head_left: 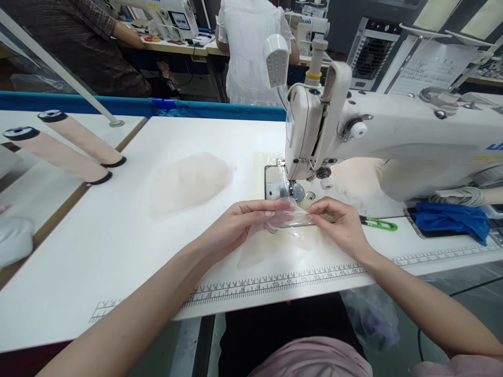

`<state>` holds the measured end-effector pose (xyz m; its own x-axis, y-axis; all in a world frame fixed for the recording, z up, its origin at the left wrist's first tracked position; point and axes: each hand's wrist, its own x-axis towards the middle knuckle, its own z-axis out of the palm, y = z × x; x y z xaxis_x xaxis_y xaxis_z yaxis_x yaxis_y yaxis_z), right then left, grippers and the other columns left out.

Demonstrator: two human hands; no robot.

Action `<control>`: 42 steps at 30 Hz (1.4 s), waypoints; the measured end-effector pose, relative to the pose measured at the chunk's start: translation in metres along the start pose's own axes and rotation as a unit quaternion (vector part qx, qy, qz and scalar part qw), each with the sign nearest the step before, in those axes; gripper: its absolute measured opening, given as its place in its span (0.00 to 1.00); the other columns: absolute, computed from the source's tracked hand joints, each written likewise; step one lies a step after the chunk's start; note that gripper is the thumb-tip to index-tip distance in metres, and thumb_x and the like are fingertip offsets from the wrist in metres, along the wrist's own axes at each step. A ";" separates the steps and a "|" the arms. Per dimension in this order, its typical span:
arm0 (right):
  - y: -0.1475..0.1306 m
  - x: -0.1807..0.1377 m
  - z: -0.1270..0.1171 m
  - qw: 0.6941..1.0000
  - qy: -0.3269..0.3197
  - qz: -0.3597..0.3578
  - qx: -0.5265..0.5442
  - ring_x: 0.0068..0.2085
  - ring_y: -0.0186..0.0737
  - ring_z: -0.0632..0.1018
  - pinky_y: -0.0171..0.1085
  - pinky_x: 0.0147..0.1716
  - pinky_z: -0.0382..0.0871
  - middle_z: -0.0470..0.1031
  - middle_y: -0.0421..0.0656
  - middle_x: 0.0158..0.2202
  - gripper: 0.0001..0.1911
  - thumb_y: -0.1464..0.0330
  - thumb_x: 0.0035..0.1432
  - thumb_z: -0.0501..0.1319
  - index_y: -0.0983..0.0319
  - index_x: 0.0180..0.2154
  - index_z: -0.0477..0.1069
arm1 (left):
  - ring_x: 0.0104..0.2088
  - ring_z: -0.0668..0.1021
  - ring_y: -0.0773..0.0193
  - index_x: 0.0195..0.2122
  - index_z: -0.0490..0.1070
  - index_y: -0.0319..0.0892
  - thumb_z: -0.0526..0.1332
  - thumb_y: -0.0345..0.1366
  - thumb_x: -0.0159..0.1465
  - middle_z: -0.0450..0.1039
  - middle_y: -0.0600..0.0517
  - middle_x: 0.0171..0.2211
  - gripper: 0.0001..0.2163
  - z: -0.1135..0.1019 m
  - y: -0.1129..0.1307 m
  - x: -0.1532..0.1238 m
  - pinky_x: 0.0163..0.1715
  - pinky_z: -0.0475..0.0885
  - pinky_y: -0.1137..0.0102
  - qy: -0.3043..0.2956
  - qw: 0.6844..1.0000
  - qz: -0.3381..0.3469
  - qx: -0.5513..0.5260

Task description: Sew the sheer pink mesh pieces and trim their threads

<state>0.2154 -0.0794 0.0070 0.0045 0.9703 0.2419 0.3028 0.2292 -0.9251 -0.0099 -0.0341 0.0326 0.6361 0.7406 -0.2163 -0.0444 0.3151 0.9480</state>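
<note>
A thin, sheer piece of pale fabric point(295, 213) is stretched between my hands, just in front of the needle and presser foot point(291, 189) of a white sewing machine point(314, 125). My left hand point(251, 217) pinches its left side between thumb and straight fingers. On the right side, my right hand point(336, 222) grips the fabric with thumb and fingertips. Both hands rest close to the metal needle plate point(273, 189). Whether the fabric's far edge lies under the foot I cannot tell. Another sheer pale piece point(196, 180) lies flat on the white table at the left.
Green-handled thread snips point(379, 223) lie right of my right hand. Beyond them, a blue cloth point(451, 219) covers part of a dark phone-like object. Two peach thread cones point(82, 139) lie at the far left. A printed ruler point(275, 283) runs along the front edge. Two people sit beyond the table.
</note>
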 end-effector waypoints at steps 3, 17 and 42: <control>0.000 0.000 0.001 1.000 0.001 0.000 -0.004 0.34 0.34 0.77 0.36 0.36 0.73 0.76 0.39 0.31 0.02 0.71 0.53 0.65 0.59 0.31 0.75 | 0.52 0.75 0.57 0.43 0.78 0.47 0.64 0.36 0.61 0.77 0.50 0.47 0.10 0.000 0.000 0.002 0.52 0.69 0.67 0.014 1.000 -0.005 0.004; 0.000 -0.004 0.003 0.993 -0.038 -0.072 -0.089 0.34 0.37 0.77 0.38 0.34 0.74 0.76 0.40 0.31 0.02 0.70 0.55 0.63 0.58 0.32 0.75 | 0.44 0.79 0.56 0.40 0.79 0.45 0.69 0.38 0.55 0.81 0.49 0.37 0.12 0.000 -0.004 0.003 0.53 0.69 0.62 0.109 0.993 0.024 0.035; -0.003 -0.007 0.001 0.947 0.007 -0.258 -0.190 0.36 0.42 0.79 0.41 0.34 0.77 0.78 0.43 0.33 0.08 0.74 0.56 0.61 0.56 0.35 0.76 | 0.45 0.79 0.56 0.41 0.79 0.44 0.70 0.39 0.54 0.81 0.48 0.37 0.13 -0.002 -0.007 0.002 0.56 0.67 0.61 0.143 0.989 0.027 0.016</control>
<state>0.2132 -0.0864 0.0075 -0.2252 0.7356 0.6389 0.5894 0.6250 -0.5118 -0.0100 -0.0330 0.0252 0.3896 0.8946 -0.2187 -0.0440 0.2553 0.9659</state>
